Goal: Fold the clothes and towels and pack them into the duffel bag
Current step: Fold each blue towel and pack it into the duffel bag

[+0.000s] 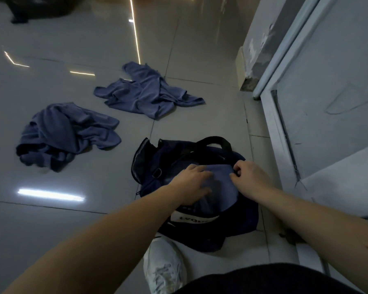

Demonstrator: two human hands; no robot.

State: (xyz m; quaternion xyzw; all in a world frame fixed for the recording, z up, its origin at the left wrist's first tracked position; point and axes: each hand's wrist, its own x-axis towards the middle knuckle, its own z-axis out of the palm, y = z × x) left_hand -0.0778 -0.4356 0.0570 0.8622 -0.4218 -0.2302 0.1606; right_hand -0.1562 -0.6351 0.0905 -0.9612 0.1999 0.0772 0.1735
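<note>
Blue cloth [219, 183] fills duffel bag [238, 217], left hand [191, 183] flat atop, right hand [251, 177] pinching rim.

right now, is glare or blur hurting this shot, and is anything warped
Head view: dim overall; bright light streaks glare off the glossy floor tiles; the duffel bag is nearly black, detail lost; left hand and right hand look slightly soft; the wide-angle lens bows the door frame at right.

left hand [191, 183] flat, fingers spread; right hand [250, 175] curled, pinching.
</note>
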